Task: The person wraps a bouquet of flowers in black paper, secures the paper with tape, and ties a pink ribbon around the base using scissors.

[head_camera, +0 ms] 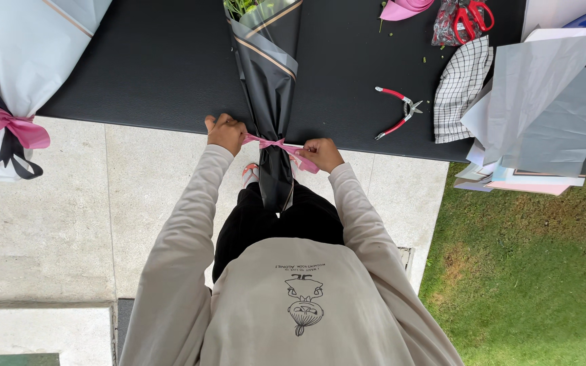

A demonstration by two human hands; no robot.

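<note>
Black-wrapped bouquet (pixel 270 81) lies across the bench (pixel 150 61) near edge (stem end overhanging); left hand (pixel 227 133) and right hand (pixel 320 154) each clench pink ribbon (pixel 274 143) ends, either side.

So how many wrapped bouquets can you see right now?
2. One black-wrapped bouquet lies at the table edge, where the left hand and right hand pull a pink ribbon around it. One pale-wrapped bouquet lies far left. More may be out of frame.

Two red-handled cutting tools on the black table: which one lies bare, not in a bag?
The pruning snips, lying open right of the black-wrapped bouquet; the red scissors at the far edge sit on a clear bag.
</note>
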